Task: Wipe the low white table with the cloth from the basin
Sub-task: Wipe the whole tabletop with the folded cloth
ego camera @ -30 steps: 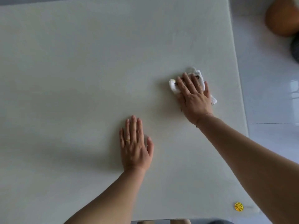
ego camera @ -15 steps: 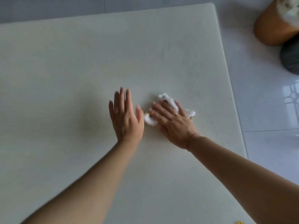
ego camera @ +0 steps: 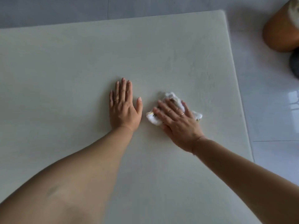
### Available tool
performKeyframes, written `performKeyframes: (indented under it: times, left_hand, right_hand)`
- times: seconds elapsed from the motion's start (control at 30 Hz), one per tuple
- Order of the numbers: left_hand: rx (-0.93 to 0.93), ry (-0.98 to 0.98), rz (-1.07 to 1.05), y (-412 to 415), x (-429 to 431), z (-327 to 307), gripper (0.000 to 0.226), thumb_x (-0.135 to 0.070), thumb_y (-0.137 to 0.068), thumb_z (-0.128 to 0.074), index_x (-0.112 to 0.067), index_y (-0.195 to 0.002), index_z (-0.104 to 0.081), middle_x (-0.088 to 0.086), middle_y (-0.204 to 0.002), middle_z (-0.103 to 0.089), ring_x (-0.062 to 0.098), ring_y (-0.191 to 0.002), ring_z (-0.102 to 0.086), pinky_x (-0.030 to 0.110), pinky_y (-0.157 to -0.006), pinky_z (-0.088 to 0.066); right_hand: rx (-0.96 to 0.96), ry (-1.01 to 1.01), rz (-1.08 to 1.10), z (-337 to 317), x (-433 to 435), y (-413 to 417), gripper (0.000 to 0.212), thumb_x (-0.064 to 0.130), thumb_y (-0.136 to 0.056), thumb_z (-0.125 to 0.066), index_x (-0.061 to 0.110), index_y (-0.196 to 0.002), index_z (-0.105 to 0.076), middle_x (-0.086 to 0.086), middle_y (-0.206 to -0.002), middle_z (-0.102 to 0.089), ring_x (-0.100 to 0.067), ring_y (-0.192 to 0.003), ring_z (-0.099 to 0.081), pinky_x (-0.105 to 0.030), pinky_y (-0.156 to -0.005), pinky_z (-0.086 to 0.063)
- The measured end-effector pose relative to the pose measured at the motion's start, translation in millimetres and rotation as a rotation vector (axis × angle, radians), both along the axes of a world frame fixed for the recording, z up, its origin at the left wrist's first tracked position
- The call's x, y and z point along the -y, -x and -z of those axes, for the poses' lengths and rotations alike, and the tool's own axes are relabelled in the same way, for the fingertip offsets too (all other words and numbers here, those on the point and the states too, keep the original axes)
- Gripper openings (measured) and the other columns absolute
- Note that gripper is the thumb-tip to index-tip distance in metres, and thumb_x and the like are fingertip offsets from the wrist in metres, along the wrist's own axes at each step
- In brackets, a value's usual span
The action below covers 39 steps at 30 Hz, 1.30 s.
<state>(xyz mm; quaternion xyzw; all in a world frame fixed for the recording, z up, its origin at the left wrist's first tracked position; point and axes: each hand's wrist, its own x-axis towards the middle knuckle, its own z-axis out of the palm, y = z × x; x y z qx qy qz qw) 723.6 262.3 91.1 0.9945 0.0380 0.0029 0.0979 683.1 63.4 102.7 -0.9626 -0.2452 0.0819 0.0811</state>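
Observation:
The low white table (ego camera: pixel 64 65) fills most of the view. A crumpled white cloth (ego camera: pixel 171 96) with small yellow marks lies near the table's middle, right of centre. My right hand (ego camera: pixel 177 121) presses flat on top of the cloth, fingers spread and pointing up-left, hiding most of it. My left hand (ego camera: pixel 123 107) rests flat on the bare tabletop just left of the cloth, fingers together, holding nothing. A small gap separates the left thumb from the cloth. No basin is in view.
The table's right edge (ego camera: pixel 237 88) runs diagonally, with glossy white floor tiles (ego camera: pixel 267 110) beyond it. An orange-brown rounded object (ego camera: pixel 281 29) and a dark grey one (ego camera: pixel 294 63) stand on the floor at the upper right. Grey floor lies past the far edge.
My right hand slid the cloth from the table's right side toward the middle, next to my left hand. The view tilted, showing the table's far edge and more floor.

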Motion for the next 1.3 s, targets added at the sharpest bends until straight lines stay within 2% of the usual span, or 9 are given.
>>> performKeyframes:
  times: [0.2, 0.43, 0.67, 0.87, 0.93, 1.0, 1.07, 1.13, 1.3]
  left_hand:
    - [-0.027, 0.010, -0.015, -0.7, 1.6, -4.3, 0.067, -0.043, -0.088, -0.027, -0.012, -0.148, -0.028, 0.006, -0.156, -0.022, 0.023, -0.145, -0.018, 0.042, -0.117, -0.014]
    - [-0.041, 0.005, -0.017, -1.4, 1.7, -5.1, 0.069, -0.041, -0.085, -0.031, -0.012, -0.147, -0.028, 0.006, -0.156, -0.023, 0.023, -0.145, -0.019, 0.042, -0.117, -0.015]
    - [-0.034, 0.011, -0.019, -2.2, 0.5, -2.1, 0.065, -0.040, -0.088, -0.033, -0.012, -0.146, -0.031, 0.006, -0.155, -0.026, 0.023, -0.144, -0.022, 0.044, -0.116, -0.020]
    - [-0.051, 0.012, -0.016, -3.4, 0.0, -3.2, 0.064, -0.041, -0.088, -0.033, -0.010, -0.145, -0.035, 0.006, -0.155, -0.027, 0.023, -0.144, -0.022, 0.044, -0.115, -0.020]
    - [-0.059, 0.006, -0.017, -2.9, 0.3, -4.1, 0.066, -0.040, -0.087, -0.033, -0.011, -0.146, -0.032, 0.006, -0.155, -0.026, 0.024, -0.144, -0.022, 0.043, -0.116, -0.019]
    - [-0.066, 0.004, -0.013, -2.9, 0.7, -5.4, 0.066, -0.040, -0.087, -0.033, -0.011, -0.146, -0.031, 0.006, -0.155, -0.026, 0.024, -0.144, -0.022, 0.042, -0.115, -0.017]
    - [-0.075, 0.001, -0.017, -4.0, 0.5, -5.8, 0.066, -0.040, -0.087, -0.033, -0.011, -0.147, -0.030, 0.007, -0.155, -0.025, 0.024, -0.144, -0.022, 0.042, -0.115, -0.016]
    - [-0.083, -0.005, -0.013, -3.9, 0.6, -6.4, 0.066, -0.040, -0.087, -0.034, -0.010, -0.146, -0.031, 0.008, -0.155, -0.026, 0.024, -0.143, -0.023, 0.042, -0.114, -0.016]
    - [-0.089, -0.001, -0.010, -3.8, -0.2, -5.7, 0.066, -0.039, -0.087, -0.036, -0.009, -0.145, -0.032, 0.008, -0.155, -0.026, 0.024, -0.143, -0.023, 0.043, -0.114, -0.018]
  right_hand:
    - [-0.030, -0.068, 0.598, 2.1, -21.4, -39.3, 0.052, 0.036, -0.099, -0.033, 0.030, -0.149, -0.019, 0.006, -0.158, -0.013, -0.017, -0.147, -0.004, -0.043, -0.114, 0.011]
    - [-0.006, -0.001, -0.003, 1.4, -16.3, -49.3, 0.051, 0.041, -0.098, -0.027, 0.032, -0.148, -0.023, 0.008, -0.156, -0.019, -0.018, -0.145, -0.014, -0.045, -0.117, -0.001]
    - [-0.037, -0.089, 0.619, 3.2, -39.5, -93.5, 0.052, 0.037, -0.099, -0.031, 0.032, -0.149, -0.019, 0.007, -0.159, -0.011, -0.017, -0.147, -0.001, -0.043, -0.112, 0.014]
    - [-0.010, -0.013, -0.037, 0.3, -37.6, -98.2, 0.050, 0.044, -0.098, -0.028, 0.032, -0.147, -0.026, 0.007, -0.156, -0.021, -0.020, -0.146, -0.013, -0.047, -0.116, -0.001]
    - [0.010, -0.006, 0.057, 4.6, -13.4, -126.5, 0.048, 0.043, -0.099, -0.031, 0.033, -0.146, -0.028, 0.007, -0.156, -0.023, -0.018, -0.146, -0.013, -0.046, -0.116, -0.001]
    - [0.004, -0.052, 0.329, 6.1, 0.0, -152.8, 0.047, 0.042, -0.100, -0.031, 0.034, -0.146, -0.027, 0.007, -0.157, -0.021, -0.016, -0.146, -0.010, -0.044, -0.116, 0.003]
    - [-0.003, -0.079, 0.575, 7.8, -14.7, -163.4, 0.049, 0.038, -0.099, -0.030, 0.034, -0.148, -0.022, 0.007, -0.158, -0.016, -0.016, -0.146, -0.005, -0.045, -0.115, 0.008]
    - [-0.006, -0.080, 0.652, 7.0, -45.4, -157.6, 0.053, 0.033, -0.097, -0.033, 0.031, -0.148, -0.020, 0.005, -0.159, -0.013, -0.019, -0.147, -0.004, -0.046, -0.114, 0.011]
    - [-0.015, -0.048, 0.082, 0.7, -58.9, -151.7, 0.050, 0.039, -0.100, -0.030, 0.031, -0.148, -0.022, 0.006, -0.158, -0.017, -0.020, -0.147, -0.007, -0.043, -0.115, 0.007]
